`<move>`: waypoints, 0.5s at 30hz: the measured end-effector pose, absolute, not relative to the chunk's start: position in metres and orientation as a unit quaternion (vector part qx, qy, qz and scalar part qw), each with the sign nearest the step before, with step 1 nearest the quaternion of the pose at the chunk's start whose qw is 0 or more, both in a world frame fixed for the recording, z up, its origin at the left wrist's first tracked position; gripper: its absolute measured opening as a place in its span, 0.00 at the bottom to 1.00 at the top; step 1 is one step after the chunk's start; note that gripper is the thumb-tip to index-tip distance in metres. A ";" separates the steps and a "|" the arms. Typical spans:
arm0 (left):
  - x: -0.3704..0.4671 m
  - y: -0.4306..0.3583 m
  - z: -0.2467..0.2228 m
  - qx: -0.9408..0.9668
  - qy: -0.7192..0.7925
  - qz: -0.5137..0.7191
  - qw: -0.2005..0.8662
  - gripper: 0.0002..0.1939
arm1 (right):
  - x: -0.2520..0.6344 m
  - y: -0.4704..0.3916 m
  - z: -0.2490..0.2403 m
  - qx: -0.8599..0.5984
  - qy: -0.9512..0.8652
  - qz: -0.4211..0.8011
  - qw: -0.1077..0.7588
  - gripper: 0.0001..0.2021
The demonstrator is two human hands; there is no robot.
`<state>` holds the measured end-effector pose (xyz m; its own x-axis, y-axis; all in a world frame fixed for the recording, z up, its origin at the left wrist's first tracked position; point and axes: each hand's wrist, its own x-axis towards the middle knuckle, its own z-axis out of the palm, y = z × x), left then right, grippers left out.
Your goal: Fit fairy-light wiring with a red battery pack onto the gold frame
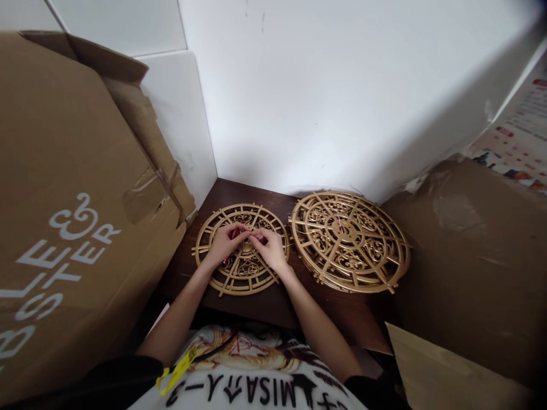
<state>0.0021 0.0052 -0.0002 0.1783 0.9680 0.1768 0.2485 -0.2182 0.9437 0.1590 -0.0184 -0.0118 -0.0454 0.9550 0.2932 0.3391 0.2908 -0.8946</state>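
A round gold openwork frame, with spokes and scroll patterns, lies flat on the dark brown table. Over its middle my two hands meet, fingertips almost touching. My left hand is closed, and red parts of a red-handled tool show between its fingers and below its palm; the tool's working end is hidden. With thumb and finger pinched, my right hand is closed at the frame's centre. Whatever the fingertips hold there is too small to make out.
To the right is a stack of similar gold frames, thin wires at its hub. A large printed cardboard box stands on the left, and another cardboard box on the right. A white wall rises behind the dark table.
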 end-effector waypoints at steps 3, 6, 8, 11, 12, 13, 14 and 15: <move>0.002 0.004 0.000 0.604 0.468 0.444 0.467 0.12 | 0.159 -0.019 -0.012 -0.506 -0.645 0.319 0.476 0.08; 0.001 0.004 -0.001 0.552 0.453 0.461 0.528 0.13 | 0.159 -0.019 -0.013 -0.507 -0.645 0.315 0.477 0.08; 0.002 0.004 0.000 0.536 0.446 0.466 0.545 0.13 | 0.159 -0.019 -0.013 -0.505 -0.643 0.318 0.479 0.08; 0.002 0.004 0.000 0.531 0.448 0.468 0.547 0.14 | 0.159 -0.019 -0.012 -0.501 -0.642 0.319 0.485 0.07; 0.002 0.004 0.000 0.534 0.450 0.466 0.543 0.14 | 0.159 -0.019 -0.011 -0.501 -0.642 0.319 0.485 0.07; 0.002 0.004 0.000 0.540 0.454 0.463 0.536 0.14 | 0.159 -0.019 -0.011 -0.501 -0.643 0.319 0.484 0.07; 0.001 0.004 0.000 0.550 0.458 0.458 0.527 0.14 | 0.159 -0.020 -0.010 -0.502 -0.644 0.319 0.481 0.07; 0.001 0.004 -0.001 0.561 0.461 0.452 0.518 0.13 | 0.159 -0.020 -0.010 -0.504 -0.644 0.319 0.479 0.08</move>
<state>0.0010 0.0040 -0.0006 0.1655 0.9858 0.0296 0.0498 -0.0383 0.9980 0.1591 -0.0196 -0.0097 -0.0331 0.9545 0.2962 0.3442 0.2891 -0.8933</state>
